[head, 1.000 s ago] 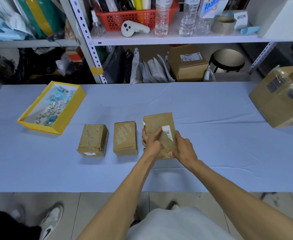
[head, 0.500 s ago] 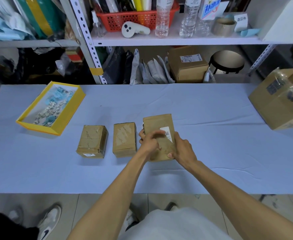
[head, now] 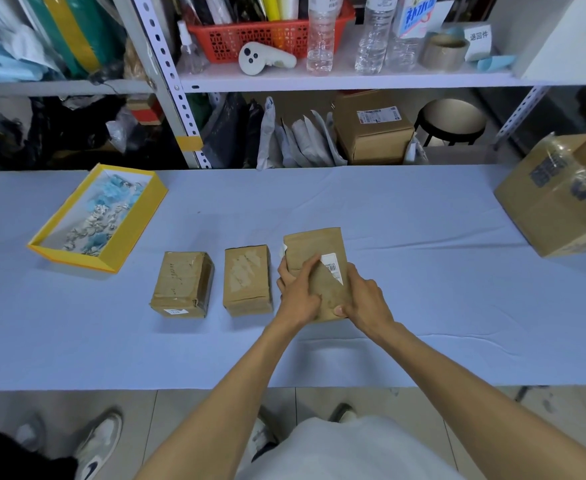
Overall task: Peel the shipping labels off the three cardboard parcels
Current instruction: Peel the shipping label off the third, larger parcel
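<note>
1. While the right hand [head: 364,299] clamps the right edge and near end of the right parcel [head: 314,244], thumb curled under the near corner, the left hand [head: 298,294] wraps the left edge with its fingers [head: 282,274] curled round the cardboard. 1 digit reaches across the top face to the label [head: 331,266]. I cannot tell whether it pinches the label's edge or only presses on it.
2. This parcel sits at the near middle of the counter [head: 423,278], its far end tipped up between the 2 hands. What shows of the label is a torn white piece with a barcode, near the right edge.
3. To do this step well, I judge that the nail should work under the lifted edge, then pull low and slow, back along the face. A steep, quick tug would likely tear the paper again. The right hand should brace hard against the pull.
4. Just left stands the middle parcel [head: 248,282], with whitish residue on top. Beside it, the left parcel [head: 182,284] shows a small white sticker [head: 175,311] on its near side, which may need peeling too.
5. Farther left lies a yellow box [head: 76,261] of crumpled paper scraps, probably the place for the peeled pieces. At far right sits a large carton [head: 554,209]; behind everything runs the shelf [head: 353,81].
</note>
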{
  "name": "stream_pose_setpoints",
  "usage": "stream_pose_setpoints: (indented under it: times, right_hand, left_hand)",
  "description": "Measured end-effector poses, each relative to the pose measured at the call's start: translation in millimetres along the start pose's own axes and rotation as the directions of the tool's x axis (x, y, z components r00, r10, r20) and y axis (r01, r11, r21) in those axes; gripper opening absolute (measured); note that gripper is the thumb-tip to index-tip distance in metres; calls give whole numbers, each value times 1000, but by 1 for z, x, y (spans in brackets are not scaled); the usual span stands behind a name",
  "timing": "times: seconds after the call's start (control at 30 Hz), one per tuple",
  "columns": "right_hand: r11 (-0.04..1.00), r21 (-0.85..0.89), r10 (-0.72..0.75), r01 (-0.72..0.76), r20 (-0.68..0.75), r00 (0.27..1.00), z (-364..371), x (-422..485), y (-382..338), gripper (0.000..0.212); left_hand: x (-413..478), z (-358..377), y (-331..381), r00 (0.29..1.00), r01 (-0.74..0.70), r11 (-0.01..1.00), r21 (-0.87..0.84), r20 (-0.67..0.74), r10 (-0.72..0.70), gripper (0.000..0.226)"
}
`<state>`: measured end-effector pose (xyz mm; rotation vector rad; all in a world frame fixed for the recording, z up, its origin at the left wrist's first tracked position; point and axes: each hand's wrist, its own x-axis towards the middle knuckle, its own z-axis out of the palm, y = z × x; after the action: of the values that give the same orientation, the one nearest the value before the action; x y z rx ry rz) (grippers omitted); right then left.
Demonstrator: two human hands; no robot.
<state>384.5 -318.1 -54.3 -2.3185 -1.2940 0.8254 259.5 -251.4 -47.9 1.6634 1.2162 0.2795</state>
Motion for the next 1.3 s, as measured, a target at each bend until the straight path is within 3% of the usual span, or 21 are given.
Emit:
stream_pose_setpoints:
  times: [0.17,0.33,0.87,1.03,1.3]
  right_hand:
    - [1000,0,2,-2,9,1000,0,0,-1,73]
    - [1000,-19,0,0,12,1000,-1,2,-1,73]
    - [999,-32,15,-15,12,1000,-2,2,-3,76]
    - [999,-40,24,-23,12,1000,-2,0,-4,73]
    - [998,-57,33,-32,19,999,-4,0,-7,71]
  left_hand:
    - [4,-4,3,1000,7,1000,-3,-5,-7,82]
    - [0,-4,-3,998,-57,984,169,30,53,79]
    - [9,-1,3,1000,-2,993,119,8,1,77]
    - [17,-5,7,997,-68,988,140,-16,71,77]
    - [21,-17,6,992,-117,982,151,65,108,69]
